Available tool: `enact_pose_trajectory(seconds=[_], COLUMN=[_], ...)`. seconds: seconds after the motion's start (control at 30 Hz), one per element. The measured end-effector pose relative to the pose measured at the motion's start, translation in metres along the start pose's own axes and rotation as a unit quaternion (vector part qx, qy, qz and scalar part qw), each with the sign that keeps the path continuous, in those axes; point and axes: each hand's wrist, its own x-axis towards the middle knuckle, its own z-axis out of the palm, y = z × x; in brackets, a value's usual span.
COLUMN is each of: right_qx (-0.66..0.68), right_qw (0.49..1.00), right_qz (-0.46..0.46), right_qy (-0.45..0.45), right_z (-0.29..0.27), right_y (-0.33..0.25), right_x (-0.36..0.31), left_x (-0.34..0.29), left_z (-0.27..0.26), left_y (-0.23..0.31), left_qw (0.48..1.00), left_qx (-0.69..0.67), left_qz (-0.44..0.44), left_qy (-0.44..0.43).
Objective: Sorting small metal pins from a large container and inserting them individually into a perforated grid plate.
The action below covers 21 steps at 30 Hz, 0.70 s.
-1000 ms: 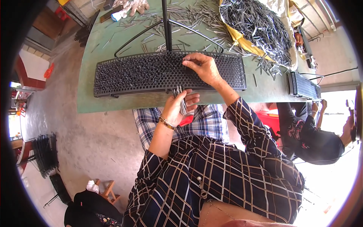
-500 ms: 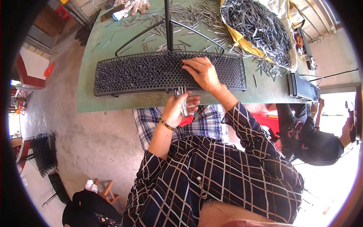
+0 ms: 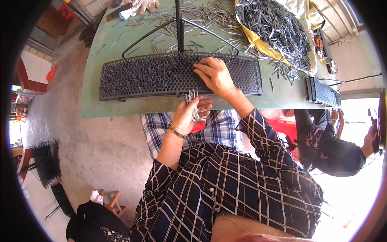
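Observation:
A long black rack [image 3: 238,77] full of round holes lies along the near part of the green table. Thin dark metal pieces fill the holes of its left and middle part, while the holes at its right end show bare. My left hand [image 3: 189,112], palm up just below the rack's front edge, is closed round a small bundle of thin metal strips [image 3: 192,101]. Over the rack, right of its middle, my right hand [image 3: 215,76] has its fingertips pinched together at the holes. Whatever the pinch holds is hidden by the fingers.
A black metal stand [image 3: 179,32] rises behind the rack. Loose metal strips lie strewn across the green table [image 3: 94,97], beside an open yellow-edged sack [image 3: 278,36] heaped with them. White gloves [image 3: 143,5] rest at the far left. On the right, a co-worker [image 3: 336,151] sits by another rack [image 3: 323,93].
Both hands keep nearly the same places. My right hand's fingers curl slightly more over the holes. The strips in my left hand have shifted a little.

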Motion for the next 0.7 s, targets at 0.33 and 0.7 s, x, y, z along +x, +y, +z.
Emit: enact_pose_trajectory(seconds=[0.33, 0.7], right_qx=[0.336, 0.272], right_qw=[0.862, 0.911], right_qz=[0.309, 0.303], right_qy=[-0.220, -0.059], right_z=[-0.018, -0.009], right_y=[-0.024, -0.029], right_x=[-0.010, 0.021], left_x=[-0.007, -0.003], left_z=[0.007, -0.006], left_y=[0.009, 0.005], left_qw=[0.998, 0.999], left_qx=[0.039, 0.012], left_qz=[0.043, 0.020], left_qy=[-0.022, 0.026])
